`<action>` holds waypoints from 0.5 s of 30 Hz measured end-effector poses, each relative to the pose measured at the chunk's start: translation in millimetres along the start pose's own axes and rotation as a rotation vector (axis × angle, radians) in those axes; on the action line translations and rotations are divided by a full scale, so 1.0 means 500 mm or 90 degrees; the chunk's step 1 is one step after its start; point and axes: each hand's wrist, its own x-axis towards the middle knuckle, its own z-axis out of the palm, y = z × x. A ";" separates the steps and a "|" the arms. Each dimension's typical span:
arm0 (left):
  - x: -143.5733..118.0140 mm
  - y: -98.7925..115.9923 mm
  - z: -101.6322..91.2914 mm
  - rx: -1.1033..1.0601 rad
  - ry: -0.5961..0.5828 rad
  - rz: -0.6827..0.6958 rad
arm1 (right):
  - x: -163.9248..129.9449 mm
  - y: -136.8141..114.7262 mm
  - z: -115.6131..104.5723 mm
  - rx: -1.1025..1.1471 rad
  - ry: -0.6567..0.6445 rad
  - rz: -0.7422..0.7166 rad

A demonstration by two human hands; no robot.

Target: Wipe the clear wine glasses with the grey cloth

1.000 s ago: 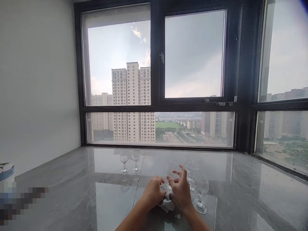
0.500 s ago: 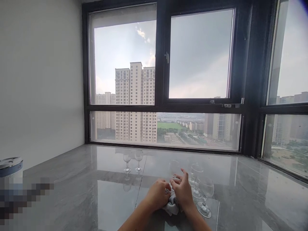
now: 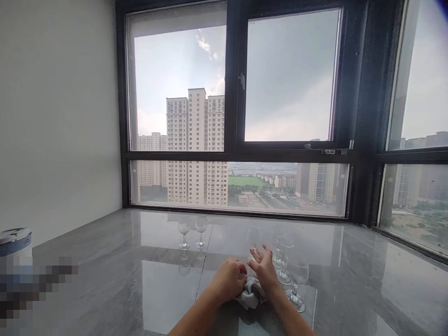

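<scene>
My left hand [image 3: 228,280] is closed, its fingers curled around part of a crumpled pale grey cloth [image 3: 250,295]; whether a glass is also in its grip is hidden. Beside it, my right hand [image 3: 265,269] has its fingers raised and spread, its wrist at the cloth's right edge. Close to the right hand stand clear stemmed glasses: a near one [image 3: 297,275], another just behind it [image 3: 284,256], and a fainter one [image 3: 255,235] beyond the fingertips. Farther left, two more stemmed glasses, one [image 3: 184,228] and its neighbour [image 3: 200,227], stand upright side by side.
The glossy grey tiled surface [image 3: 105,261] reflects the window light. At the far left edge stands a white and blue container [image 3: 16,242], partly blurred out. A dark-framed window [image 3: 231,156] closes off the back, and a pale wall [image 3: 59,116] rises at left.
My right hand has shifted slightly away from the left, with its fingers more spread. More of the cloth shows between the hands. The standing glasses have kept their places.
</scene>
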 end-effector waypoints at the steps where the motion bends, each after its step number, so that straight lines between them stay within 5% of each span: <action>1: 0.002 -0.001 0.000 -0.013 0.009 0.002 | -0.001 -0.001 0.000 0.003 -0.004 0.005; 5: 0.019 -0.018 -0.017 -0.072 0.123 -0.063 | -0.018 0.004 0.003 -0.091 0.024 -0.029; 10: 0.038 -0.085 -0.067 -0.058 0.354 -0.178 | -0.059 0.001 0.012 -0.347 0.102 -0.221; 15: 0.044 -0.165 -0.096 0.021 0.371 -0.315 | -0.091 -0.025 0.015 -0.473 -0.033 -0.290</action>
